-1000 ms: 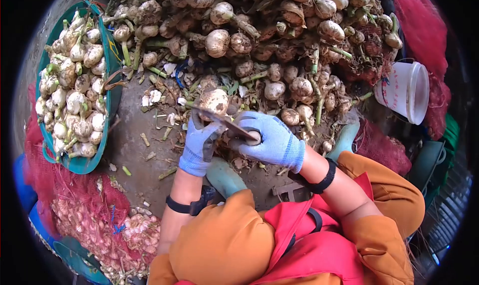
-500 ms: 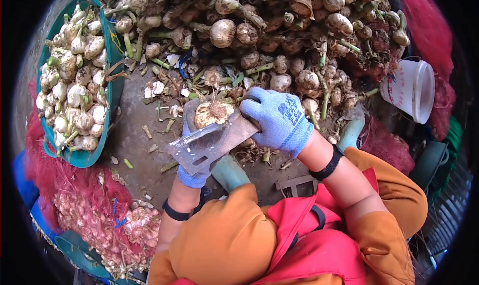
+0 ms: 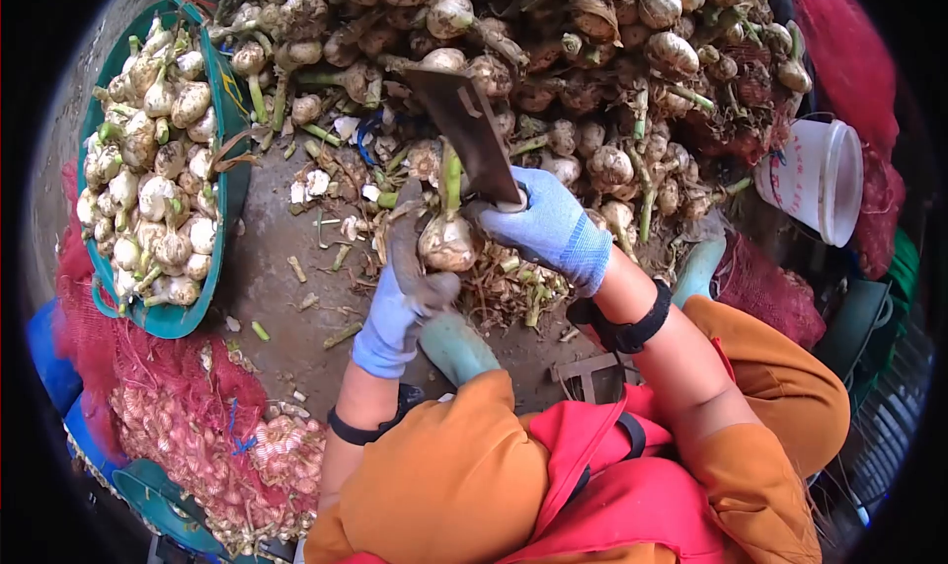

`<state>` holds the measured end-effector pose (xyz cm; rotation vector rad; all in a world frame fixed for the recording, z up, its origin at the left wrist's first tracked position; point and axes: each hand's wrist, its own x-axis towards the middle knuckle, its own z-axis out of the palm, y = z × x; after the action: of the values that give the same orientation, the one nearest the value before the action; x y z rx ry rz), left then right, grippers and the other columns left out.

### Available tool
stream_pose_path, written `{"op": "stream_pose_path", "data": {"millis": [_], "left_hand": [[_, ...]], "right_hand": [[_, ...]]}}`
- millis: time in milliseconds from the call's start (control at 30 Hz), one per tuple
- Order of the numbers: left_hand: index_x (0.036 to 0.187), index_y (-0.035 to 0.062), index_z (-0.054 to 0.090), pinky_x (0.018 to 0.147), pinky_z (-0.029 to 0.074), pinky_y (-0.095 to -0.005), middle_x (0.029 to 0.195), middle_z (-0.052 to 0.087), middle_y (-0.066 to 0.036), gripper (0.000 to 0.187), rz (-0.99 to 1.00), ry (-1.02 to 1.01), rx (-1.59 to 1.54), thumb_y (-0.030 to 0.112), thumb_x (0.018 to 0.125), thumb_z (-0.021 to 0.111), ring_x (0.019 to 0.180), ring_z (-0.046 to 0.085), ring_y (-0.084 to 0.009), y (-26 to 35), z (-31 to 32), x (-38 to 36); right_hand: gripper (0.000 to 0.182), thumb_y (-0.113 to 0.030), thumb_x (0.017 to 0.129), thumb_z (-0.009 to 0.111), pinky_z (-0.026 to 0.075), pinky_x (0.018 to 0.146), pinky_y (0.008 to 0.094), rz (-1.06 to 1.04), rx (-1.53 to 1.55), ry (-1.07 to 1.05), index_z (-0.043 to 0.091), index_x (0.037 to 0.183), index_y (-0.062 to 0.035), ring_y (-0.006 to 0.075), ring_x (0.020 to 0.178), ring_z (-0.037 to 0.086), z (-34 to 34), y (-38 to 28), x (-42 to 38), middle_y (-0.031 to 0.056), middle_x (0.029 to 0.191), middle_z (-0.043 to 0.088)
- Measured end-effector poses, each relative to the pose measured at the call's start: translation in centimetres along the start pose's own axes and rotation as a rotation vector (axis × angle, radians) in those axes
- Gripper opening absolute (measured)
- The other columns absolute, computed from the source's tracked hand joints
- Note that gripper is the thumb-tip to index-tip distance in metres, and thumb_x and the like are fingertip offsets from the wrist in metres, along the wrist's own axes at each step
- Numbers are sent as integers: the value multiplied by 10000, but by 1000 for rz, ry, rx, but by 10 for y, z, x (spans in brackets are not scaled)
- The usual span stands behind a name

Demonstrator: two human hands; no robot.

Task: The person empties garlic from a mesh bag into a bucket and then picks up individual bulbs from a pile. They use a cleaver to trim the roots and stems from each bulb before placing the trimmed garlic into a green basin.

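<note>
A garlic bulb (image 3: 447,243) is between my gloved hands, its cut green stem (image 3: 451,177) pointing away from me. My left hand (image 3: 395,292) curls around the bulb's left and near side, its fingers partly blurred. In my right hand (image 3: 548,218) is the handle of a cleaver (image 3: 459,124). The cleaver's broad blade is tipped up and away, to the right of the stem and overlapping the heap behind. My right thumb side sits right at the bulb's right edge. Both gloves are light blue with dirty grey fingers.
A large heap of untrimmed garlic (image 3: 592,50) lies ahead. At left stands a green basket (image 3: 212,258) full of trimmed bulbs. Stem and root scraps (image 3: 533,292) litter the floor. A red mesh bag of garlic (image 3: 178,406) is lower left, a white bucket (image 3: 790,179) at right.
The bulb has turned from root end up to stem pointing away. The cleaver has swung from lying over my left hand to raised beyond the bulb. My right hand has moved slightly toward me.
</note>
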<state>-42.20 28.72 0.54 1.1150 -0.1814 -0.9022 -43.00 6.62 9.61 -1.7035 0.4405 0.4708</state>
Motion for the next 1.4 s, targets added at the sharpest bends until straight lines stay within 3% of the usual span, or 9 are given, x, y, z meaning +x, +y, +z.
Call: {"op": "stream_pose_path", "data": {"millis": [33,67,200,333,467,667,933,1167,1400], "left_hand": [[1417,22,301,940,443,-314,1343,436,-125,908,-167,236,-411,302,715,803,1131,508,-203,30,28,-7],[1300,6,455,895,467,-302,1198,546,-103,655,-200,213,-24,195,759,772,1034,549,-184,31,18,-5],[1205,4,521,729,528,-295,1072,608,-97,475,6,428,241,165,809,728,928,602,-163,77,25,-10],[1372,93,400,643,412,-240,1261,528,-100,669,415,-63,-995,557,899,494,813,561,-168,144,-30,-25],[1412,78,331,833,488,-336,1268,522,-126,608,387,84,-743,229,890,603,1043,566,-233,119,-35,-10],[1340,7,404,1011,401,-343,1369,431,-156,585,198,342,625,4,809,647,1253,436,-253,15,17,19],[1297,11,439,892,493,-290,1280,506,-127,492,73,606,-64,-63,833,586,1086,558,-196,1,-4,15],[1313,57,450,1007,370,-462,1298,484,-186,677,276,369,1143,99,685,702,1160,486,-383,15,-34,59],[1357,33,420,939,453,-331,1265,514,-149,637,106,416,628,47,778,685,1152,520,-235,25,-23,77]], "right_hand": [[219,-235,732,657,485,634,368,-282,-223,46,610,843,-52,224,674,601,0,1,-4,98,757,604],[214,-230,713,657,495,647,403,-573,-444,91,605,831,-60,286,702,627,0,1,-6,114,786,599],[221,-283,755,607,508,746,434,99,-888,-135,665,885,-115,331,874,624,-33,7,16,138,918,630],[237,-263,749,618,470,873,431,-522,-871,145,680,929,-122,340,996,585,-41,16,30,123,1100,609],[250,-226,758,614,479,877,419,-198,-1200,28,668,979,-121,330,1018,580,-20,14,71,105,1096,602],[360,-222,705,671,471,872,434,-278,-665,70,632,1030,-73,362,1014,567,-20,12,57,154,1099,578],[297,-279,750,648,490,854,431,-96,-856,113,653,998,-115,334,981,613,4,6,81,141,1055,634],[329,-306,734,664,493,786,423,-213,-507,55,642,962,-70,350,892,619,16,1,72,169,925,640],[309,-219,762,719,482,676,284,-181,-341,165,636,994,-33,129,699,566,-2,12,41,45,816,639]]}}
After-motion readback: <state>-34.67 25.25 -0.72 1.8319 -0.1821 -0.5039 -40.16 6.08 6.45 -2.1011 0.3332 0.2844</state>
